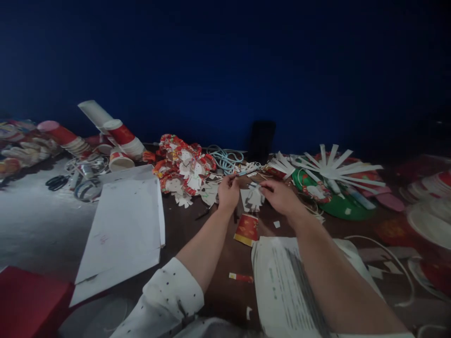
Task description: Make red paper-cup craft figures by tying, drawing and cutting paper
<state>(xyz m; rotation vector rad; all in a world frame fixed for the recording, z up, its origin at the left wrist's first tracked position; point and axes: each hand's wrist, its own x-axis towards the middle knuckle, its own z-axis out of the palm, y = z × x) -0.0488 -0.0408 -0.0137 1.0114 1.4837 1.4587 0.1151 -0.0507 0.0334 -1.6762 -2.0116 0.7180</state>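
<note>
My left hand (229, 191) is closed in a pinch, with a thin pale object at its fingertips that I cannot make out. Opposite it, my right hand (280, 195) pinches something small and slim, white with dark parts, too blurred to name. Just below the right fingertips lies a white paper cut-out (253, 201) shaped like a small figure. A red and gold piece cut from a paper cup (246, 229) rests on the brown table (218, 263) nearer to me. Left of my left hand is a heap of red and white cup-paper cut-outs (183, 164).
A white board (121, 230) lies at left, with black scissors (57, 182) and stacked paper cups (123, 138) behind it. An open book (282, 281) sits under my right forearm. Pale blue cord (225, 158), a fringed white paper cup (334, 166) and a green disc (347, 208) are farther back.
</note>
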